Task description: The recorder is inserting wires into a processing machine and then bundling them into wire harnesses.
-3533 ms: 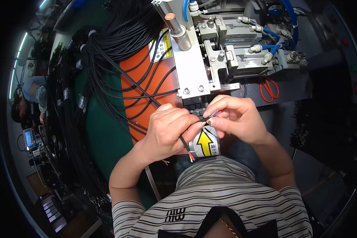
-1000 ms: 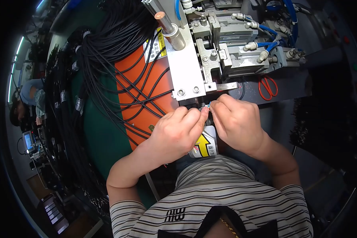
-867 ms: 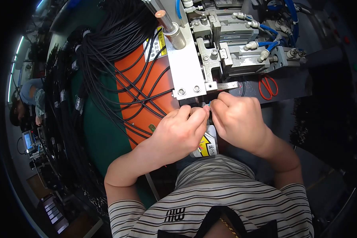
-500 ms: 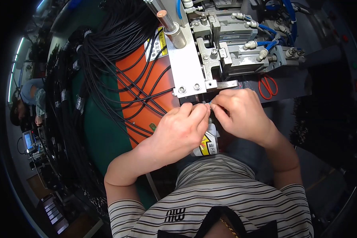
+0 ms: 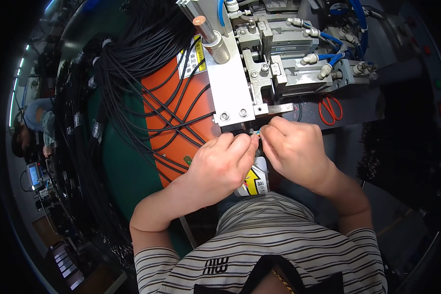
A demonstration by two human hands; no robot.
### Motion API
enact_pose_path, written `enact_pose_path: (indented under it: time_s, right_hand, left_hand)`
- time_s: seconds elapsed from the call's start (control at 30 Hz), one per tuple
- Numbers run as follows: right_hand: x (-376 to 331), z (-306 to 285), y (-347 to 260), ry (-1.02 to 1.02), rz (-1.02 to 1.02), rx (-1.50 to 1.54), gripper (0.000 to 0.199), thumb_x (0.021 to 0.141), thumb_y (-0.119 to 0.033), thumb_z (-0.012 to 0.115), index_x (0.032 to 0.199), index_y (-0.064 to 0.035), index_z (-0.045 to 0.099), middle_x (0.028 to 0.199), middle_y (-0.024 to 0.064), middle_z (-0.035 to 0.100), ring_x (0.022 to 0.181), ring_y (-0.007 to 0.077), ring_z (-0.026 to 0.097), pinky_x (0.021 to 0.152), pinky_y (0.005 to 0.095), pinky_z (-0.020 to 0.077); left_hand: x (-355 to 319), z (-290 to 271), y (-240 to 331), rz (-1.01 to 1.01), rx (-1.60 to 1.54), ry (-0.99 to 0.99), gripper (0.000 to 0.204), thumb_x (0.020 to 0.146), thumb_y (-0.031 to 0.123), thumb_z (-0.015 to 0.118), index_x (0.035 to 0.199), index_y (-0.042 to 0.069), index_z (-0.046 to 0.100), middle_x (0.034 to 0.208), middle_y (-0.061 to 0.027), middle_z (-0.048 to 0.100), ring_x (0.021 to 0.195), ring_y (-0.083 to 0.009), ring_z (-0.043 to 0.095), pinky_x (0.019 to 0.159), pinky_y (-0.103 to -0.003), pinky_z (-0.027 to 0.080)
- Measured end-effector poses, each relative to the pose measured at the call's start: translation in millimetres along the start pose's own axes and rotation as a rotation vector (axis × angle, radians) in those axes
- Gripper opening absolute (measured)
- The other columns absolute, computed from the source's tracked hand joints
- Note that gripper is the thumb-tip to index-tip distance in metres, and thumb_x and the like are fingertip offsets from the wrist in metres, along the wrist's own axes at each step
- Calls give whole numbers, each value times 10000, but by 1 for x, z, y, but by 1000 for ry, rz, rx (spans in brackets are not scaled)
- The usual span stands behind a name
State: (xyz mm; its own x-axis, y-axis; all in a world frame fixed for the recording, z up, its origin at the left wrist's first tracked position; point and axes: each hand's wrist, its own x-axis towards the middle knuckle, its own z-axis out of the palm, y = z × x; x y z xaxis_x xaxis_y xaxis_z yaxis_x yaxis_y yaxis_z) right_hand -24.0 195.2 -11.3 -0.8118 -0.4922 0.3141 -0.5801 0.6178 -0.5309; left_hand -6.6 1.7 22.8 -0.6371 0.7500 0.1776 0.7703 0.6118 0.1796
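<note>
Just below the front end of the metal press fixture [image 5: 232, 93], my two hands meet fingertip to fingertip. My left hand [image 5: 220, 164] is closed in a pinch, and so is my right hand [image 5: 299, 154], close beside it. Between the fingertips show tiny whitish and bluish thin wire ends [image 5: 256, 132]; most of their length is hidden by my fingers. A black cable [image 5: 176, 154] runs over the orange surface toward my left hand, but whether it joins those wires cannot be seen.
A thick bundle of black cables [image 5: 147, 49] lies over the orange mat [image 5: 157, 110] and green surface [image 5: 125, 157]. Pneumatic cylinders [image 5: 299, 73] with blue hoses stand at the upper right. Red-handled scissors [image 5: 330, 110] lie right of the fixture. A person [image 5: 39, 115] sits far left.
Both hands have shifted slightly toward me, still pinched together. The bluish and whitish wire ends now show more clearly between the fingertips.
</note>
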Motion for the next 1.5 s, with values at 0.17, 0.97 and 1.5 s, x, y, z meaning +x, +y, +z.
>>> enact_pose_path:
  time_s: [0.17,0.97,1.5]
  right_hand:
    - [6,-6,8,-84,-25,4,82,745,-58,692,811,-21,659,710,91,603,565,281,604,490,370,468]
    - [7,-1,-5,25,5,-6,122,752,-8,695,838,-29,611,722,111,586,569,315,584,508,399,451]
    - [8,2,-4,59,-37,58,110,784,-12,686,867,-32,618,764,109,621,604,286,617,525,368,474]
  left_hand:
    - [5,-1,1,-33,-11,-8,307,772,64,623,1042,-83,622,851,-78,505,731,-192,544,592,-293,482]
    - [-11,19,-3,-62,9,119,383,758,160,577,1088,-33,603,887,-68,506,786,-201,536,662,-321,422]
    - [-17,13,-5,-67,-59,172,510,696,179,640,1150,-52,623,857,-77,567,725,-220,584,626,-352,467]
